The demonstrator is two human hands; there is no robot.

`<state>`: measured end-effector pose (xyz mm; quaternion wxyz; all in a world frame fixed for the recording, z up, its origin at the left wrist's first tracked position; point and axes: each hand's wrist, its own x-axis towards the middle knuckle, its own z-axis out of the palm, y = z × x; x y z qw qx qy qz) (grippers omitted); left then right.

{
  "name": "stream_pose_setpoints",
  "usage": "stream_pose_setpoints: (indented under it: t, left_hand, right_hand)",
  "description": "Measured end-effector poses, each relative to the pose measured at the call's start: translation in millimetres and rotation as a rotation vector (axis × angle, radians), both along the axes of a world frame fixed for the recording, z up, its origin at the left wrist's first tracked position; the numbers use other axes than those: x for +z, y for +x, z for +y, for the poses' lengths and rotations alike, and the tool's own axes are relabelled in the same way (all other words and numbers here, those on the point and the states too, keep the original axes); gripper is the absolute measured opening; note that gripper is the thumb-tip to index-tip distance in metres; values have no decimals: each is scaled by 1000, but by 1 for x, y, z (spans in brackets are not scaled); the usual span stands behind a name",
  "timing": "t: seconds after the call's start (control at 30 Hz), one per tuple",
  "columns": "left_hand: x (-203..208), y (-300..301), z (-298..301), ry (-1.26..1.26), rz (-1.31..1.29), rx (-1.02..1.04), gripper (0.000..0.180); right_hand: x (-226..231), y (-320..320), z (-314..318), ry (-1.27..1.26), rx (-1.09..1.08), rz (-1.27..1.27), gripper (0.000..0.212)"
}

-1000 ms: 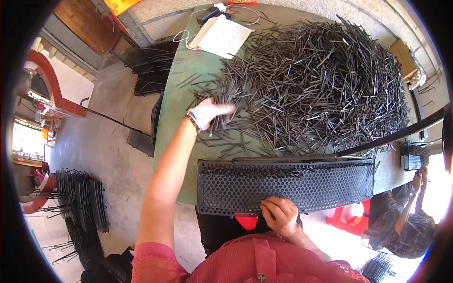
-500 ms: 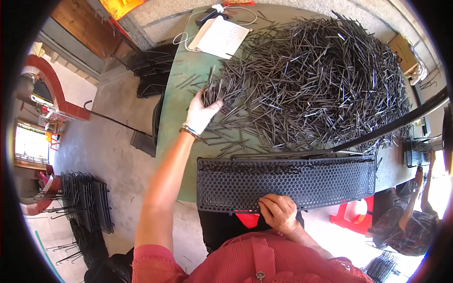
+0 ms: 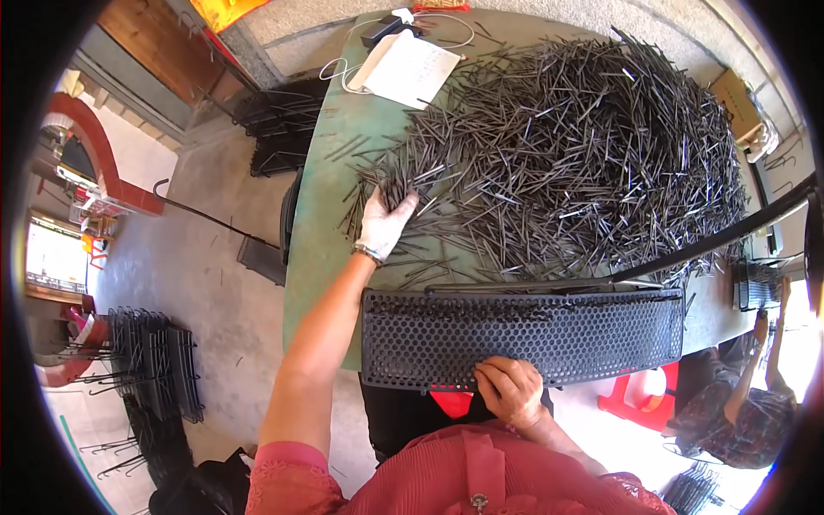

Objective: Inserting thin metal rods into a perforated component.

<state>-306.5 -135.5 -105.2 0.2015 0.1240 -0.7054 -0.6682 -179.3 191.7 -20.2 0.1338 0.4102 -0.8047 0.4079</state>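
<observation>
My left hand [image 3: 384, 225], in a white glove, is closed around a bunch of thin dark sticks [image 3: 396, 182] at the left edge of a big heap. Its fingertips are partly hidden among them. Bare fingers of my right hand [image 3: 511, 390] curl over the near edge of a black perforated tray [image 3: 592, 343], gripping it. Dark sticks lie in a row along the tray's far side. The tray rests against the near side of the table, and a long black pole [image 3: 721, 232] runs from its far edge to the right.
A large heap of dark sticks [image 3: 592, 154] covers much of the green table [image 3: 318, 206]. White paper [image 3: 412, 69] and a cable lie at its far left. Black hooked racks [image 3: 163, 369] stand on the left floor. Another person [image 3: 742, 395] works at the right, near a red stool [image 3: 635, 399].
My left hand has moved right and slightly nearer to me, and the sticks in it have tilted lower toward the table. My right hand keeps its grip on the tray.
</observation>
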Motion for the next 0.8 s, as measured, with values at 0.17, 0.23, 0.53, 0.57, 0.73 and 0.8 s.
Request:
stream_pose_setpoints:
  t: [0.17, 0.23, 0.53, 0.57, 0.73, 0.8]
  left_hand:
    - [47, -11, -8, 151, -88, -141, 17]
    - [79, -10, -5, 328, -69, -244, 14]
    - [129, 21, 3, 835, -58, -187, 18]
    - [128, 21, 3, 823, -46, -145, 18]
    - [114, 22, 0, 447, -24, 50, 21]
    - [98, 27, -4, 415, 11, 66, 25]
  right_hand:
    - [2, 2, 1, -30, -13, -15, 21]
    - [4, 3, 3, -53, -3, -102, 17]
    - [29, 7, 18, -163, 51, -507, 9]
    - [30, 9, 17, -177, 65, -459, 8]
    - [26, 26, 21, -173, 85, -483, 9]
    - [25, 30, 24, -145, 106, -463, 9]
